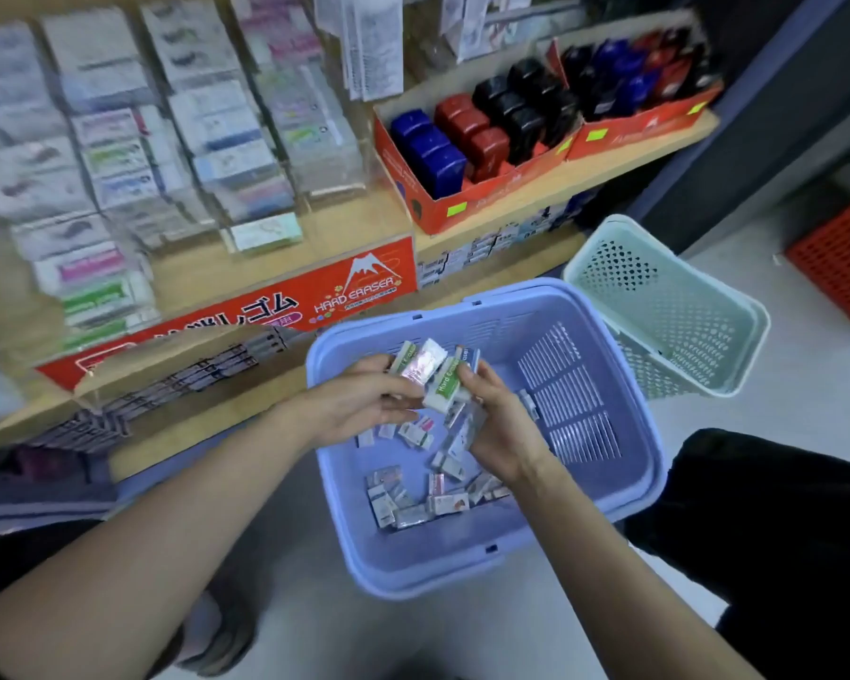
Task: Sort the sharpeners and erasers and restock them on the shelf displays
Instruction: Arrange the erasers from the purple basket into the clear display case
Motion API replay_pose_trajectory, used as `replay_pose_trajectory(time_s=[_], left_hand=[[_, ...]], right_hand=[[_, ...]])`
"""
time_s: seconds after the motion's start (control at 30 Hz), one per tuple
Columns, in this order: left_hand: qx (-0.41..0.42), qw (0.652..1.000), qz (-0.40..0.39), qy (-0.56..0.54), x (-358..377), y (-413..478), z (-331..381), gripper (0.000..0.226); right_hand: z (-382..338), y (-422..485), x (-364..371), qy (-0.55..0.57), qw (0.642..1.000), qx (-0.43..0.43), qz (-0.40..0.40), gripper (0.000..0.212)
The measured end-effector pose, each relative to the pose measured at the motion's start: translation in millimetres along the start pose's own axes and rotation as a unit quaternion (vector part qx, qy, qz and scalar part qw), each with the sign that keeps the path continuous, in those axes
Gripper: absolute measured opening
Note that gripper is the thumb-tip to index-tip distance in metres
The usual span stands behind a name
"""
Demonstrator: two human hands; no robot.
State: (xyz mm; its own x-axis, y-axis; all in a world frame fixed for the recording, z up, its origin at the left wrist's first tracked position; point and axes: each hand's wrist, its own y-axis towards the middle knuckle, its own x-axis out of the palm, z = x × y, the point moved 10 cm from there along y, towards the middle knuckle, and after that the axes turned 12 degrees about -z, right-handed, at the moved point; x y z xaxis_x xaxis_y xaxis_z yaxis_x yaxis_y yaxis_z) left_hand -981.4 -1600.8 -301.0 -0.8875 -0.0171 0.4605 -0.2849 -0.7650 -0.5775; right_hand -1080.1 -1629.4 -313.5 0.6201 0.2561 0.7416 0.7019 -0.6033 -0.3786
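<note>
**Handling.** Stood on the floor at near centre: lilac basket [438, 566], with a thin scatter of loose erasers [413, 503] across its bottom. Judged light enough to slide or lift by the rim. Held above it: a small fan of held erasers [415, 363], gripped from the left by the left hand [359, 409], fingers curled round them. Set at the front of the fan: a green-sleeved eraser [445, 385] marked "Hard Eraser", pinched by the fingertips of the right hand [501, 434]. Judged light, stiff and squat throughout, and not fragile. Glossy wraps likely slippery when stacked, so best taken by the long edges, a few at a time, and sorted by sleeve colour. No sharpener made out among them.

**Surroundings.** Ran across the far left and centre: wooden shelf [202, 279], carrying a tiered clear display [168, 139] of wrapped packets, blurred. Lay beneath at near left: lower shelf [192, 424], lined with dark rows. Sat to the right on the upper shelf: two red cardboard boxes [462, 208] side by side, packed with blue, red and black blocks, possibly sharpeners, kind not certain. Stood just beyond the lilac basket to the far right: pale green basket [624, 272], touching or nearly so, nothing seen inside. Showed at the far right edge: red crate [845, 257]. Fronted the display: red "Hard Eraser" banner [354, 296]. Judged that only this lip and the narrow clear dividers would hinder placing.
</note>
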Motion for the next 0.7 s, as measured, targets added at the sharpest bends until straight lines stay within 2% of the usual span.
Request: replay_pose_trajectory(time_s=[0.23,0.37,0.47,0.6,0.7], left_hand=[[0.041,0.998,-0.029,0.045,20,-60,34,0.035],[0.073,0.996,-0.018,0.040,20,-91,48,0.042],[0.116,0.991,0.025,0.061,8,-118,65,0.044],[0.136,0.982,0.069,0.112,-12,-156,84,0.042],[0.135,0.978,0.084,0.139,-33,-183,94,0.034]], right_hand=[[-16,-30,77,-0.002,0.998,-0.043,-0.038,0.012],[-16,-37,105,-0.050,0.996,-0.066,-0.040,0.019],[-15,-37,121,-0.060,0.995,-0.078,-0.028,0.020],[-15,-35,152,-0.170,0.983,-0.067,-0.019,0.025],[-15,-27,186,-0.324,0.943,-0.054,-0.059,0.033]])
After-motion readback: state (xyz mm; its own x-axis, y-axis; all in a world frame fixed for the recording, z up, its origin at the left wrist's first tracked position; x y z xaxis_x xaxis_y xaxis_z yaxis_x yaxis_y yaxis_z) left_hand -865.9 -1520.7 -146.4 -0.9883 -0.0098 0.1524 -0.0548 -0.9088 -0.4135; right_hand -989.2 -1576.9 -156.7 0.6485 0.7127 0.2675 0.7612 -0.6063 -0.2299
